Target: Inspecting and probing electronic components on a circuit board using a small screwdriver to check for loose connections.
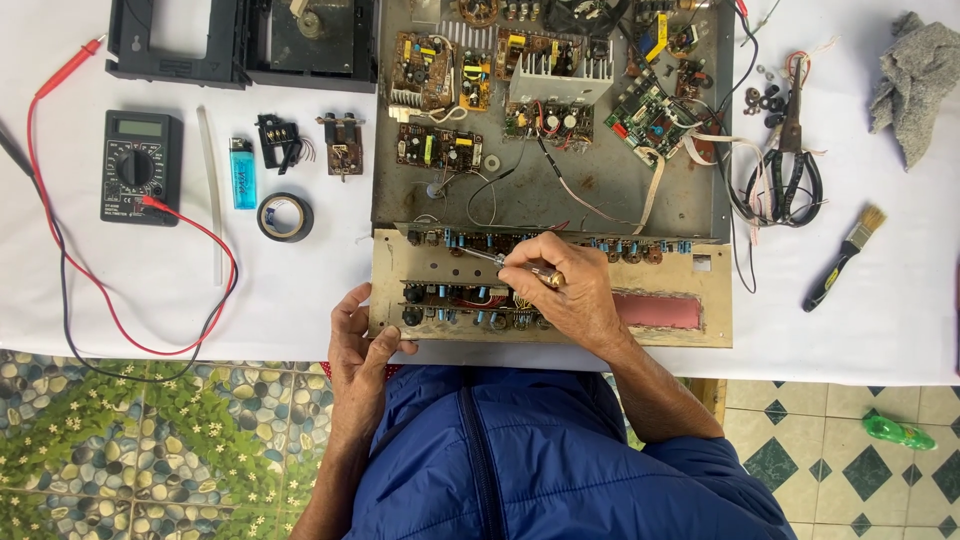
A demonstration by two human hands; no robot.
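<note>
Front panel (690,335) of an opened amplifier chassis (560,190) lies flat at the near edge of the white tabletop (280,300), its long axis running left to right straight in front of the person, with the control boards on its back face turned up.

Going from the left: a red probe lead (110,310) loops across the cloth from a black multimeter (141,167). Beside the meter lie a clear strip, a blue lighter (242,172), a roll of black tape (285,217) and two small loose parts.

The left hand (362,345) is next, clamped on the panel's left end, thumb on top and fingers curled under the edge, steadying it. It is the nearer hand to that end, and holds nothing else.

The right hand (560,290) rests over the middle of the panel, closed around a screwdriver (500,262) with a yellowish handle. The metal shaft points left and slightly away from the person, its tip down among the components between the two rows of knobs and capacitors. So the working point lies just left of the right hand's knuckles and well right of the left hand.

Behind the panel the chassis holds several circuit boards and a heat sink. Farther right lie pliers (790,180) in a tangle of wire, a small paintbrush (845,258) and a grey rag (915,85). A green bottle (898,432) lies on the tiled floor.
</note>
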